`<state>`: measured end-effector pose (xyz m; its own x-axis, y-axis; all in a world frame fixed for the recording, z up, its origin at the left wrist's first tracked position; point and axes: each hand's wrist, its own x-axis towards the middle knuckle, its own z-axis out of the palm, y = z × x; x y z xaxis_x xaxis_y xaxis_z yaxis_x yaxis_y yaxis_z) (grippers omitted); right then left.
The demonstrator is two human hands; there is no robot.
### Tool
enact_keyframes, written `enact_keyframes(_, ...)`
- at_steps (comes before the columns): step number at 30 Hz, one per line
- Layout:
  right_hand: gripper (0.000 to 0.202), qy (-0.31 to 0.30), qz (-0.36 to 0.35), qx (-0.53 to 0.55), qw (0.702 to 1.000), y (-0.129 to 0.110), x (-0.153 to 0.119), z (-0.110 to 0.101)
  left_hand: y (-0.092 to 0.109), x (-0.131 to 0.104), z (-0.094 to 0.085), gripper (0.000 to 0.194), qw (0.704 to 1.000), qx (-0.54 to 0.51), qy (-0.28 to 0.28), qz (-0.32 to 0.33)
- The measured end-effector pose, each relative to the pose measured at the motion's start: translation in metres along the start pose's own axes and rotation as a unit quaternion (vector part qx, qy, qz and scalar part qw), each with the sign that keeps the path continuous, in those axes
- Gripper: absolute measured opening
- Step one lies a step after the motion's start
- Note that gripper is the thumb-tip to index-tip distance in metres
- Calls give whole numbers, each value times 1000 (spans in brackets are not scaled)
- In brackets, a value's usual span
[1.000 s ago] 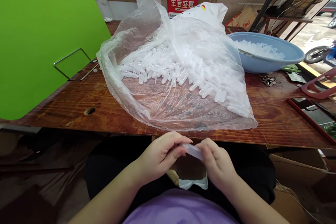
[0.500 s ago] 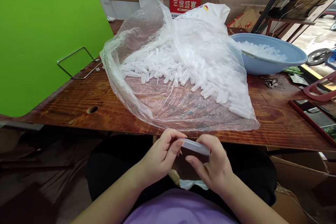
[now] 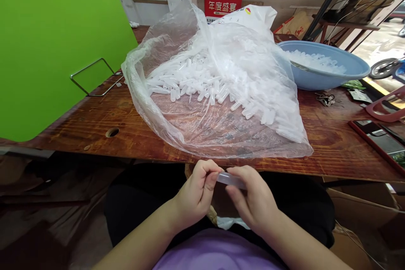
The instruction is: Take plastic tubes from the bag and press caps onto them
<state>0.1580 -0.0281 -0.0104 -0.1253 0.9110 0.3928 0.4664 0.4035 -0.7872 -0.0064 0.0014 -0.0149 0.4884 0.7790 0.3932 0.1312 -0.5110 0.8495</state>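
Note:
Just past the table's front edge, over my lap, both hands are at a translucent white plastic tube (image 3: pixel 231 179). My left hand (image 3: pixel 198 190) pinches its left end between thumb and fingers. The right end lies in my right hand (image 3: pixel 253 196), with the fingers over it and the thumb below; that end is hidden. In front of the hands, a clear plastic bag (image 3: pixel 202 135) lies open toward me on the table. Many similar small white tubes (image 3: pixel 190 80) are heaped inside it.
On the wooden table (image 3: pixel 72 130), a green panel (image 3: pixel 63 42) with a wire stand (image 3: pixel 95 76) rises at left. A blue basin (image 3: pixel 329 76) of white pieces stands at right, near keys (image 3: pixel 325 99) and a red-edged phone-like device (image 3: pixel 379 139). A red sign (image 3: pixel 223 4) is behind.
My right hand has moved slightly left along the tube, and its fingers now cover more of the right end. My left hand keeps its pinch, slightly lower.

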Motion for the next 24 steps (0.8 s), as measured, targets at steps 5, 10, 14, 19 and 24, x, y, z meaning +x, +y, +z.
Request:
enact_keyframes(5, 19, -22, -145, -102, 984, 7, -2, -2, 0, -2, 7, 16, 998, -39, 8, -55)
enact_keyframes(10, 23, -107, 137, 89, 981, -1, 0, 3, 0, -3, 4, 16, 997, 2, 19, -76)
enact_keyframes(14, 25, -177, 79, -63, 979, -3, 25, -22, -8, -3, -3, 18, 990, 97, -52, -86)
enact_keyframes(19, 26, -117, 24, -488, 864, 24, 90, -60, -22, -7, 10, 28, 900, 302, -251, -192)
enact_keyframes(24, 25, -207, -9, -592, 779, 56, 134, -63, 5, 17, -8, 34, 903, 233, -330, -145)
